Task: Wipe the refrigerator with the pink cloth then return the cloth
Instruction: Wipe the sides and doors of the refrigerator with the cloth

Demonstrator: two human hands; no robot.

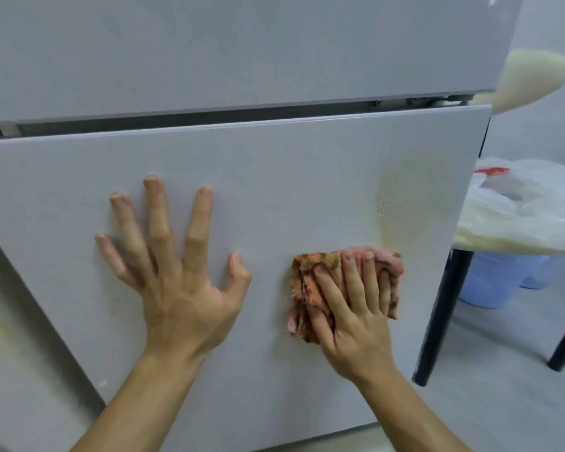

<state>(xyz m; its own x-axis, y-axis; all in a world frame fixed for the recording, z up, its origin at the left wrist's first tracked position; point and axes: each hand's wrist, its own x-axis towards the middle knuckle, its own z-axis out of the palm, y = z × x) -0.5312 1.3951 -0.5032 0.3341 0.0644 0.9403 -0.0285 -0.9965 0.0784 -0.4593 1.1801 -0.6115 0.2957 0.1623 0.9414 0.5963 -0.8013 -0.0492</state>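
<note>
On one refrigerator, left hand fingers splayed, right hand flat on one pink cloth.

- Your left hand is spread wide, palm forward, fingers fanned toward 12 o'clock and thumb out toward 2 o'clock.
- Your right hand, at its 3 o'clock, lies flat with fingers close together toward 12 o'clock, pressing the cloth.
- Both bare forearms rise from 6 o'clock.

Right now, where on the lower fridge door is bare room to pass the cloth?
Free: the band of the lower door between its top edge and the hands; the strip between left hand and pink cloth. Crowded: the right side, where right hand, cloth and yellowish stain sit close.
</note>
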